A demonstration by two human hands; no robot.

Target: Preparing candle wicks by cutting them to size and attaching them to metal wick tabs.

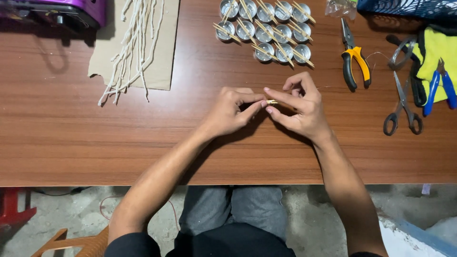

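Small pale stick (272,102) pinched between fingertips of left hand (232,112) and right hand (302,108), both clamped on it above mid-bench (62,143), close together for fine work; metal cups (264,29) with sticks ranked beyond, pliers (354,58) right.

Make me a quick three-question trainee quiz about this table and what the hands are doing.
1. True or false: both hands pinch one small stick between their fingertips.
2. Which tool lies nearest the right hand? A) scissors B) pliers C) blue cutters
3. What lies on the cardboard?

Key:
1. True: left hand and right hand meet on the stick.
2. B, the pliers.
3. White wicks on the cardboard.
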